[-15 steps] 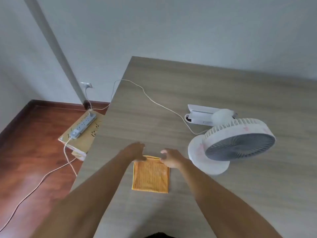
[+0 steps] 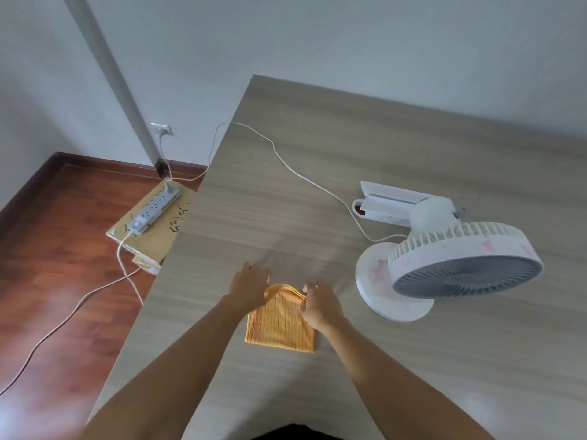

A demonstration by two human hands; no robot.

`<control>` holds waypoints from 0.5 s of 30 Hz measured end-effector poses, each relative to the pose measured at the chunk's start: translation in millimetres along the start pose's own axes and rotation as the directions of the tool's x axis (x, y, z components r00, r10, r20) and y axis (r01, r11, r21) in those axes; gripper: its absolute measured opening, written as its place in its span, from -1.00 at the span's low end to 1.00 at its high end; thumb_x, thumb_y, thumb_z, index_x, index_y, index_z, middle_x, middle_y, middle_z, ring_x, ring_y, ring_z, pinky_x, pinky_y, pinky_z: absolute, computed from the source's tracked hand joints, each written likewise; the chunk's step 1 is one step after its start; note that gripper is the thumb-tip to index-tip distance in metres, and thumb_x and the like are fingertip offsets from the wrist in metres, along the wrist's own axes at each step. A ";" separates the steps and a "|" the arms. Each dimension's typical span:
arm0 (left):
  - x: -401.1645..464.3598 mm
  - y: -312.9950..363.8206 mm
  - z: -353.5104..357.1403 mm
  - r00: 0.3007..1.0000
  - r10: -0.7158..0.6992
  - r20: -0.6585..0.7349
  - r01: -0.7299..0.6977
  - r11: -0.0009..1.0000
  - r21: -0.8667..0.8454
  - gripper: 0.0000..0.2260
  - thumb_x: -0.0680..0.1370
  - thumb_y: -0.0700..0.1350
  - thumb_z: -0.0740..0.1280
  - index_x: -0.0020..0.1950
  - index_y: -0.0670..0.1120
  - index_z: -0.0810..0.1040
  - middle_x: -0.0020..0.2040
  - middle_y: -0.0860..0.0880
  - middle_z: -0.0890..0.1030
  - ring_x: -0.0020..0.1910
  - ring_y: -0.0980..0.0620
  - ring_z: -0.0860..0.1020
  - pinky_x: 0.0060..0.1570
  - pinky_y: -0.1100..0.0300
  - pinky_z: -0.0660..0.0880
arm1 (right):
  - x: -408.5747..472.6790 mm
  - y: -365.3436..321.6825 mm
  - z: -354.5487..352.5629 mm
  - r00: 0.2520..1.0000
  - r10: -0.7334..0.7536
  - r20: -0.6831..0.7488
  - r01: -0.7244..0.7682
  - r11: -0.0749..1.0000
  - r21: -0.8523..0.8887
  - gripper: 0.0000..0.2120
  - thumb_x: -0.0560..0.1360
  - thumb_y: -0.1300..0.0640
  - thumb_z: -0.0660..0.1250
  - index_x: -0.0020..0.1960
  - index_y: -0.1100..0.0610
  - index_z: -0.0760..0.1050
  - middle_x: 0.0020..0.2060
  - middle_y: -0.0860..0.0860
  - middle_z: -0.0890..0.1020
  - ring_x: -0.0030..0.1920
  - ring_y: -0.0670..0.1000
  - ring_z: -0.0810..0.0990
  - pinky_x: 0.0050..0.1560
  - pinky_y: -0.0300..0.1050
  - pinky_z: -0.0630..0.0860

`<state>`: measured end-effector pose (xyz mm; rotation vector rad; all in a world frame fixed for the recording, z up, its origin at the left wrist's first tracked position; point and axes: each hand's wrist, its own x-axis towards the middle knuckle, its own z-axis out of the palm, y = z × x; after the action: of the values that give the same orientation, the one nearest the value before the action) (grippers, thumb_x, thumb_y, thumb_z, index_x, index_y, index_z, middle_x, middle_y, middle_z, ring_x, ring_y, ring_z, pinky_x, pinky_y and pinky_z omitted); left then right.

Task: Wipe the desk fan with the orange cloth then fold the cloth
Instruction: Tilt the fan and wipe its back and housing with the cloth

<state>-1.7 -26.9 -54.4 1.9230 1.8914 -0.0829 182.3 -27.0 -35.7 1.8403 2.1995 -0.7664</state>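
The orange cloth (image 2: 281,322) lies folded into a small rectangle on the wooden desk (image 2: 381,160), near its front left part. My left hand (image 2: 251,285) pinches the cloth's far left corner, and my right hand (image 2: 319,304) grips its far right corner. The far edge is lifted slightly off the desk and shows several layers. The white desk fan (image 2: 451,265) stands to the right of the cloth, its head tilted with the grey grille facing down and toward me.
A white cable (image 2: 286,163) runs from the fan across the desk and over its left edge. A power strip (image 2: 155,209) lies on a cardboard box (image 2: 152,239) on the wooden floor to the left. A white flat device (image 2: 389,204) sits behind the fan.
Both hands have closed on the cloth's far corners and raised that edge a little. The cloth and fan have stayed in place.
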 end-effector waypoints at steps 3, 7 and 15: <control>-2.0 3.2 2.2 1.000 -0.007 0.003 0.007 1.000 -0.006 -0.82 0.53 -0.09 0.34 0.11 -0.04 0.48 0.23 -0.06 0.45 0.24 -0.07 0.42 0.15 0.06 0.45 | -0.2 1.9 0.6 1.000 -0.011 -0.018 0.011 1.000 -0.011 -0.63 0.53 0.04 0.36 0.30 0.10 0.45 0.26 0.06 0.45 0.31 0.09 0.39 0.26 -0.05 0.42; -3.8 4.8 1.8 0.998 -0.061 0.017 0.063 0.987 -0.148 -0.88 0.50 -0.18 0.33 -0.01 0.00 0.47 0.03 0.00 0.57 -0.01 -0.02 0.57 -0.04 0.10 0.53 | -5.7 1.7 -5.5 1.000 -0.008 -0.021 0.010 0.997 0.082 -0.64 0.47 0.10 0.38 0.25 0.06 0.46 0.14 0.07 0.56 0.17 0.09 0.51 0.11 -0.09 0.49; -5.9 -4.4 -11.6 0.999 -0.019 0.034 0.026 0.975 -0.219 -0.81 0.50 0.03 0.38 0.01 -0.06 0.62 0.01 0.00 0.64 0.00 0.01 0.57 -0.09 0.23 0.39 | -23.6 9.7 -16.1 0.997 0.009 -0.075 0.013 0.956 0.292 -0.74 0.46 0.18 0.34 0.15 0.09 0.55 0.01 0.02 0.66 0.03 0.05 0.61 -0.01 -0.13 0.53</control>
<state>-9.3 -28.6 -43.1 1.7430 1.8187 0.0844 199.9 -38.6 -14.2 2.0302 2.2328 -1.0918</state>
